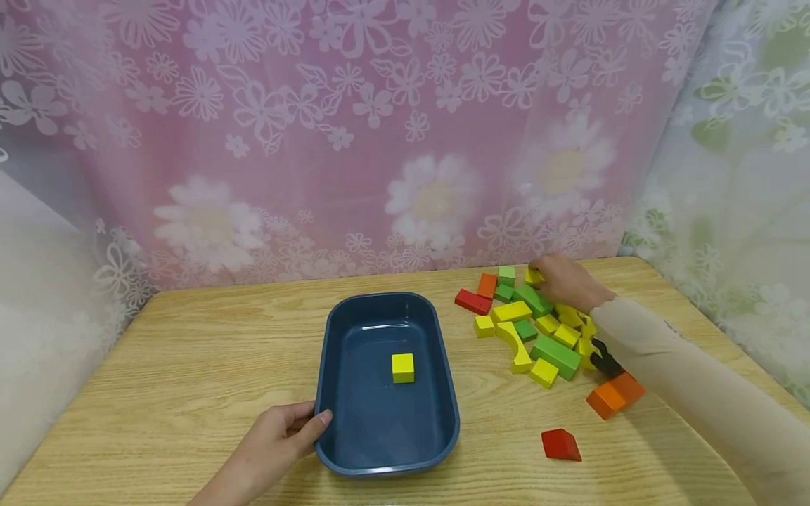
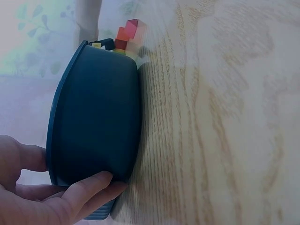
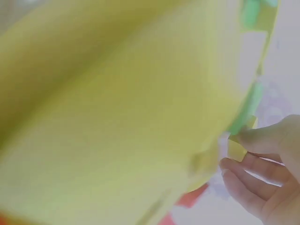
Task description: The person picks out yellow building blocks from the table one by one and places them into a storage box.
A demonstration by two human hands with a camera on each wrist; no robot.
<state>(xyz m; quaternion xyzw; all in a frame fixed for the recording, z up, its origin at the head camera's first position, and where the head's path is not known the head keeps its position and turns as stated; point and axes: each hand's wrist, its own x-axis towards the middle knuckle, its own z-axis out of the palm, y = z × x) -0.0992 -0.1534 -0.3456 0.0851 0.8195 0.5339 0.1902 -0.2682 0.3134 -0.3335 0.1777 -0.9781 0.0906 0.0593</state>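
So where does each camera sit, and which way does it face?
Head: on the person's head, facing forward and down at the blue tray and scattered blocks; left hand, right hand and sleeve show.
Left wrist: on that wrist, facing the tray's outer side; left fingers show.
Right wrist: on that wrist, facing a yellow block pinched by right fingers; a yellow blur fills much of it.
Head and left wrist both show the tray.
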